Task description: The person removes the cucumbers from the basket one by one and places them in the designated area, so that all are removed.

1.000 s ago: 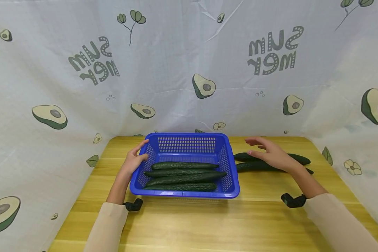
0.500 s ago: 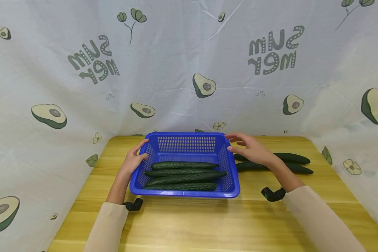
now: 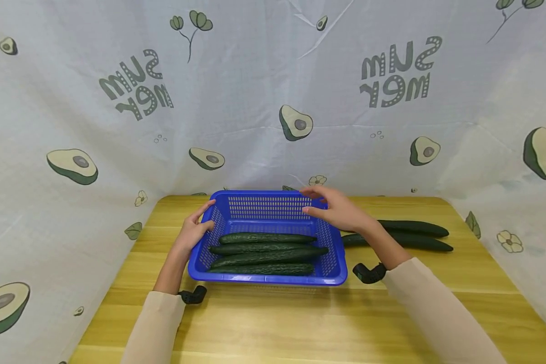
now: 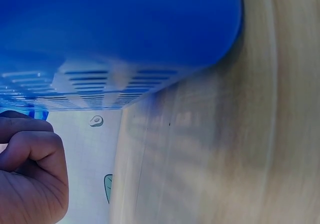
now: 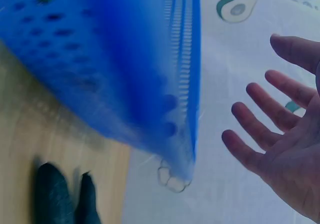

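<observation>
A blue plastic basket [image 3: 267,279] stands on the wooden table, with several dark green cucumbers [image 3: 268,248] lying side by side in its front half. My left hand [image 3: 192,233] grips the basket's left rim, its thumb over the inside; in the left wrist view its fingers [image 4: 37,151] are bent at the basket's edge. Over the basket's back right corner hovers my right hand [image 3: 338,210], fingers loosely spread and holding nothing. The right wrist view shows that hand [image 5: 285,139] apart from the basket wall [image 5: 65,48].
Two more cucumbers [image 3: 418,228] lie to the right of the basket, partly behind my right forearm; their ends [image 5: 52,194] show in the right wrist view. A white curtain [image 3: 255,91] with avocado prints hangs behind and beside the table [image 3: 273,323].
From above the two loose cucumbers, my right hand has moved left to the basket's back right corner. The left hand, basket and cucumbers have stayed in place.
</observation>
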A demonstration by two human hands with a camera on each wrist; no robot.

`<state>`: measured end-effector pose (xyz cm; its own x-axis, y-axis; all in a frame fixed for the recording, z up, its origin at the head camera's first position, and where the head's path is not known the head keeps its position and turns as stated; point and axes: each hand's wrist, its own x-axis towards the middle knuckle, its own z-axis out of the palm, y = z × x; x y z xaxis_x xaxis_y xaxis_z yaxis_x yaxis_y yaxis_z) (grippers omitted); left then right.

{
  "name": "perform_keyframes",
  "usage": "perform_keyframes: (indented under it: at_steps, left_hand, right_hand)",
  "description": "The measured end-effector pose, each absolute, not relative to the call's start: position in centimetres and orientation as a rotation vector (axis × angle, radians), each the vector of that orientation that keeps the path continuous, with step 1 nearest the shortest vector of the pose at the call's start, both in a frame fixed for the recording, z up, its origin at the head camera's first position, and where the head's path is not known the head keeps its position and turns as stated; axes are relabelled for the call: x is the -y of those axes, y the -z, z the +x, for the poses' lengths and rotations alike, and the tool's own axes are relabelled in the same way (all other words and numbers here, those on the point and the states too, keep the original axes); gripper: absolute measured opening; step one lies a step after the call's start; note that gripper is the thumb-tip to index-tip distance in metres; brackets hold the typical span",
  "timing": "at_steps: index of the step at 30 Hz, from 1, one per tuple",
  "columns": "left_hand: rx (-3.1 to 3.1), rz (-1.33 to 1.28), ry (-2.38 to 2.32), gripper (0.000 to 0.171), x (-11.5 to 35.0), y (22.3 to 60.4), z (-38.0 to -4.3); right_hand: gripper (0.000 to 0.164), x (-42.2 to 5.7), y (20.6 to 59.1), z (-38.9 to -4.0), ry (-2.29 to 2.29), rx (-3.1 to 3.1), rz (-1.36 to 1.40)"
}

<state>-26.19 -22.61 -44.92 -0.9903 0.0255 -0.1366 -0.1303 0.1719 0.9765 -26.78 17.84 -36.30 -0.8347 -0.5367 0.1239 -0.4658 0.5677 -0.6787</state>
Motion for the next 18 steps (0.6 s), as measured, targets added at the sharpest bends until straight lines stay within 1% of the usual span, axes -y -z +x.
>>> perform_keyframes:
  at_steps: [6, 18]
  left_hand:
    - [-2.322, -0.097, -1.936, 0.077, 22.7, 45.0, -26.2]
    - [-2.293, -0.097, -1.952, 0.076, 22.6, 44.6, -25.9]
  right_hand:
    - [0.055, -15.6, 35.6, -27.5, 1.109, -2.666, -0.91]
    - [0.054, -11.2, 36.2, -28.7, 1.061, -2.57, -1.003]
